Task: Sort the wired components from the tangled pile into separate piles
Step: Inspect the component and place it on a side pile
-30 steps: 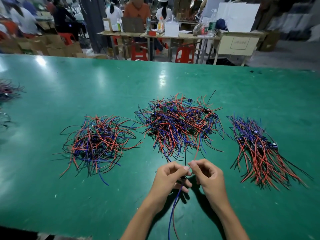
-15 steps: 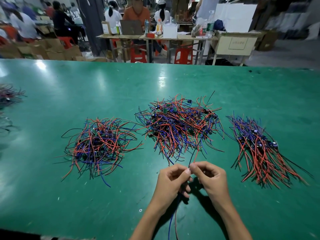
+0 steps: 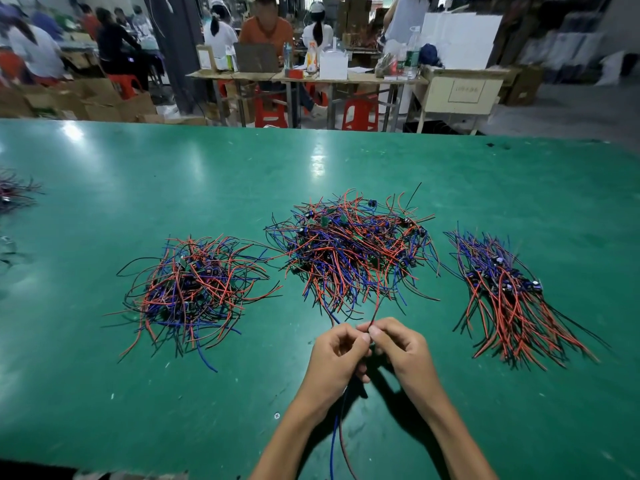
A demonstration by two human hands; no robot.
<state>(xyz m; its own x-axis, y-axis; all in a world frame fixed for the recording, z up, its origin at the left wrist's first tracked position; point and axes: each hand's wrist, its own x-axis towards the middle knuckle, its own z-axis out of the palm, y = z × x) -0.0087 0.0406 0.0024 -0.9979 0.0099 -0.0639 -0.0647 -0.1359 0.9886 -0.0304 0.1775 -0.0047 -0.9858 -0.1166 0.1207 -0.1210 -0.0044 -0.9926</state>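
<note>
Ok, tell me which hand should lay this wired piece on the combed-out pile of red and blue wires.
Probably the right hand. It pinches the held red and blue wires beside the left hand and is nearer the combed-out pile of red and blue wires, which lies on its side of the green table.

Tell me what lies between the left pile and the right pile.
The big tangled middle pile sits between the left pile and the right pile, in the head view.

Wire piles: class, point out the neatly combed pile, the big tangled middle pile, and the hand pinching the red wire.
Combed pile (image 3: 502, 289), head view, on its crowded upper middle.
Tangled middle pile (image 3: 353, 251), head view, on its dense centre.
Right hand (image 3: 401, 348), head view, on the back of the hand.
</note>
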